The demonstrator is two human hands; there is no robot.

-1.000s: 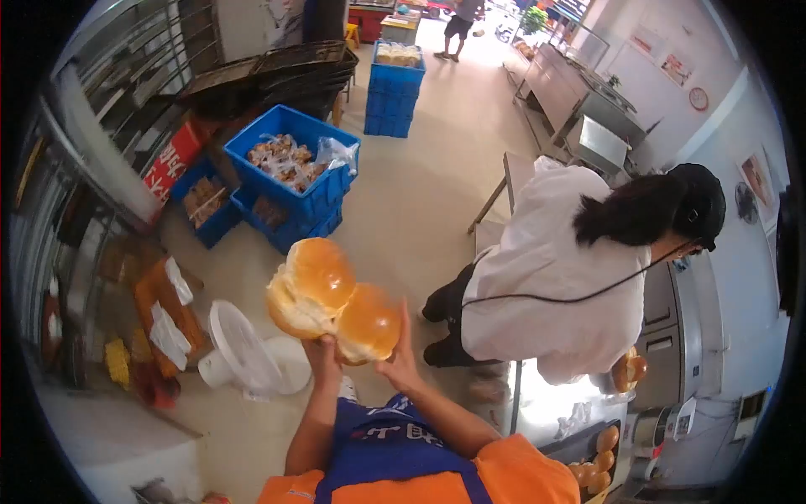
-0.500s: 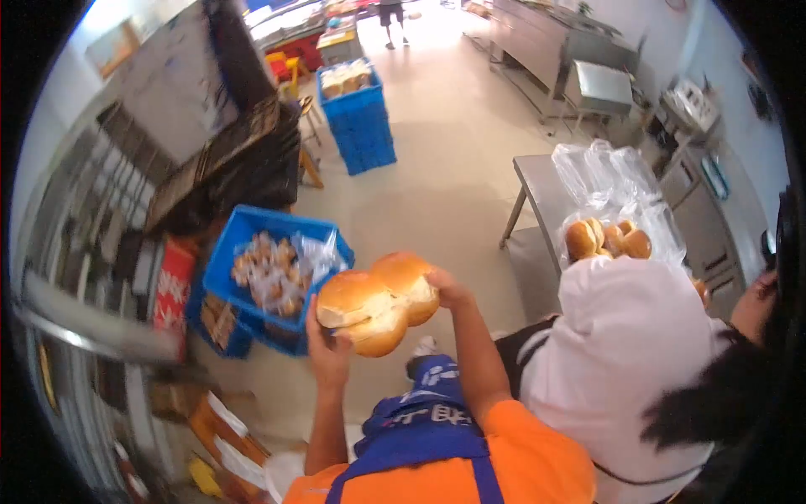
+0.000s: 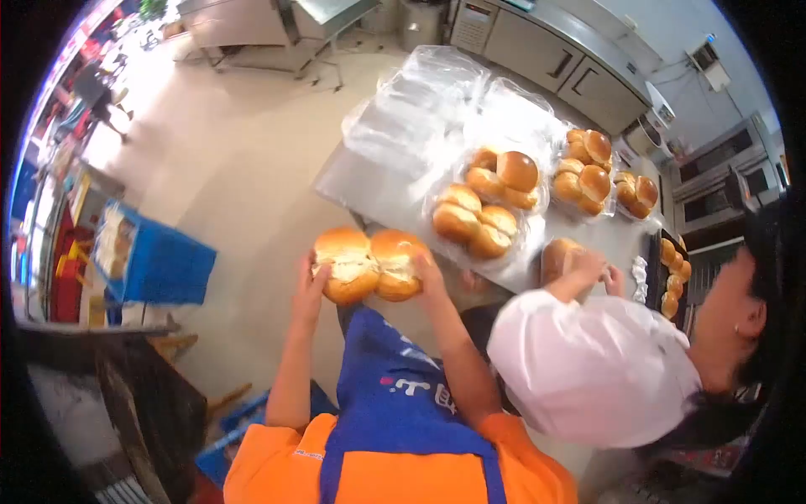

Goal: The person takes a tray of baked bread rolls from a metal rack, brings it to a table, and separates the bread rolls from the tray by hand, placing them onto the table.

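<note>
A cluster of glossy brown bread rolls [image 3: 369, 264] is held up in front of the blue apron, pale where the rolls join. My left hand [image 3: 309, 287] grips its left end and my right hand [image 3: 431, 280] its right end. Just beyond it stands a metal table [image 3: 332, 178] with clear plastic bags [image 3: 420, 113]. More roll clusters lie on the bags, among them one at the near edge [image 3: 474, 223] and one behind it [image 3: 506, 175].
On the right a co-worker in a white top [image 3: 588, 361] bends over the table, hands at a loaf [image 3: 560, 259]. A dark tray of rolls [image 3: 672, 273] is beyond. At left are a blue crate stack [image 3: 168, 262] and dark trays [image 3: 151, 403].
The view has swung right toward the table and its bagged rolls. Both my hands still hold the bread cluster, which has turned nearly level. The co-worker's hands now show at a loaf.
</note>
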